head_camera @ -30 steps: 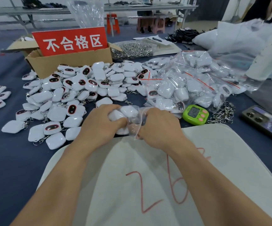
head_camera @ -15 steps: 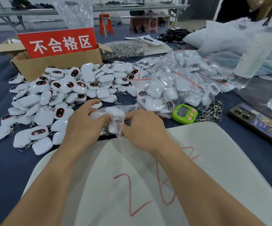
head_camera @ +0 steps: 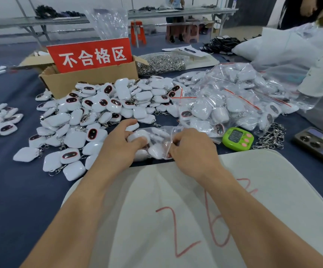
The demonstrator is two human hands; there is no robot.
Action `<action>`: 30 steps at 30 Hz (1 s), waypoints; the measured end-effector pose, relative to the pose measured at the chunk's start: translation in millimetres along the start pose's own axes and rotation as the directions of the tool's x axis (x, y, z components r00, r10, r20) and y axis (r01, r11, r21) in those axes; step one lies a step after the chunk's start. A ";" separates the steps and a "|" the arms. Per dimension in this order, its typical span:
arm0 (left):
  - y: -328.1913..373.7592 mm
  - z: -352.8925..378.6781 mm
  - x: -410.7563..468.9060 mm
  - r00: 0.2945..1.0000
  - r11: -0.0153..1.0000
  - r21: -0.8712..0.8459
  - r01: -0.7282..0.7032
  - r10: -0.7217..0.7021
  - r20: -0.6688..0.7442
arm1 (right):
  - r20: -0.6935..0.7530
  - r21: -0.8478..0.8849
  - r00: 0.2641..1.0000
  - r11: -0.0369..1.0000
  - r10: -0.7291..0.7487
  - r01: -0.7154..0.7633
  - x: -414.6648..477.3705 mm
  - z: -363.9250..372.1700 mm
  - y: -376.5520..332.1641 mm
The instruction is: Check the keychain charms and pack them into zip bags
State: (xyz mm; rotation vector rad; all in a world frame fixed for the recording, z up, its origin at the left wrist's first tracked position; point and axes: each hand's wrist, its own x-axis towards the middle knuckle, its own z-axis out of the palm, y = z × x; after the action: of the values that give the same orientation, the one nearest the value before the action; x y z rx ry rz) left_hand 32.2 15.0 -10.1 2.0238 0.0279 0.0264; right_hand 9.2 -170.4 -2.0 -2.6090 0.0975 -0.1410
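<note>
Zip bag (head_camera: 162, 136), filled with charms (head_camera: 155, 151), at the table (head_camera: 11, 180) centre, beside the loose pile (head_camera: 98, 113). The body is gripped by the left hand (head_camera: 121, 147); the mouth is pinched by the right hand (head_camera: 192, 149). Sealing is judged in hand; next, the zip must be pressed shut along its length.

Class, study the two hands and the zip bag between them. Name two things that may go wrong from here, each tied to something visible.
1. The zip bag looks stuffed where the right hand pinches its edge; a charm may jam the seal.
2. The left hand grips it beside the loose charms; spilled ones might mix in with those.
</note>
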 end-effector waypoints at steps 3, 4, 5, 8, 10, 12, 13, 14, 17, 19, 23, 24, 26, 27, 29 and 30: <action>1.0 0.2 -0.3 0.997 0.999 -0.046 0.020 -0.023 -0.073 | -0.031 -0.055 0.998 0.997 0.057 -0.059 2.0 -1.4 1.5; 2.7 -0.4 0.2 0.994 0.997 -0.077 0.027 -0.035 -0.104 | -0.044 -0.067 0.996 0.995 0.074 -0.077 1.9 -1.4 2.2; 4.6 -1.4 0.8 0.990 0.988 -0.148 0.042 -0.061 -0.129 | -0.059 -0.075 0.994 0.993 0.086 -0.091 1.5 -1.7 3.0; 8.9 -6.6 5.4 0.989 0.903 -0.415 0.116 -0.144 -0.039 | -0.098 -0.050 0.990 0.993 0.103 -0.108 1.1 -1.3 8.3; 6.9 -8.4 3.8 0.993 0.949 -0.299 0.103 -0.082 0.082 | -0.104 0.044 0.990 0.995 0.098 -0.093 2.3 0.2 9.7; 5.3 -7.9 -0.1 0.979 0.999 -0.050 -0.006 0.016 0.201 | -0.083 0.095 0.994 0.994 0.067 -0.059 3.2 1.5 8.3; 4.9 -7.8 -1.5 0.964 0.998 0.030 -0.058 0.048 0.260 | -0.066 0.092 0.997 0.995 0.048 -0.042 2.9 2.0 7.4; 3.9 -8.6 -1.3 0.949 0.993 0.074 -0.091 0.064 0.308 | -0.055 0.083 0.998 0.996 0.033 -0.029 2.5 1.3 6.9; 4.6 -12.7 -0.5 0.949 0.993 0.092 -0.080 0.048 0.310 | -0.092 0.081 0.995 0.996 0.031 -0.024 2.8 -0.2 8.2; 4.3 -13.5 -1.0 0.969 0.998 0.057 -0.033 0.018 0.246 | -0.118 0.047 0.992 0.999 0.034 -0.028 2.7 1.0 8.9; 0.8 -8.1 2.3 0.998 1.000 -0.020 -0.012 0.014 0.069 | -0.094 0.026 0.995 0.999 0.039 -0.037 2.4 -0.6 9.3; 0.0 -7.0 3.3 0.999 1.000 -0.021 -0.012 0.013 0.036 | -0.082 0.027 0.996 0.999 0.034 -0.032 2.1 -1.5 9.9; -0.2 -4.2 2.2 1.000 1.000 -0.031 0.005 -0.004 0.016 | -0.081 0.006 0.997 1.000 0.021 -0.020 1.2 -2.8 10.0; 0.0 -2.6 1.2 1.000 1.000 -0.020 0.008 -0.007 0.012 | -0.095 -0.004 0.995 1.000 0.019 -0.019 1.0 -4.0 9.6; 1.3 -0.7 -1.4 0.999 1.000 0.009 -0.007 0.007 -0.034 | -0.157 0.005 0.987 0.999 0.034 -0.033 1.5 -6.6 7.9; 3.2 -0.4 -2.6 0.998 1.000 -0.007 -0.021 0.021 -0.064 | -0.201 0.037 0.979 0.999 0.042 -0.036 1.3 -7.8 7.2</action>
State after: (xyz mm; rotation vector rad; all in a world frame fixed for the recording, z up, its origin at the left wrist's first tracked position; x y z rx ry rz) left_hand 29.6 13.9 -7.1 2.0155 0.0469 0.1047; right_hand 9.3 -180.6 1.2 -2.5512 0.2158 -0.3897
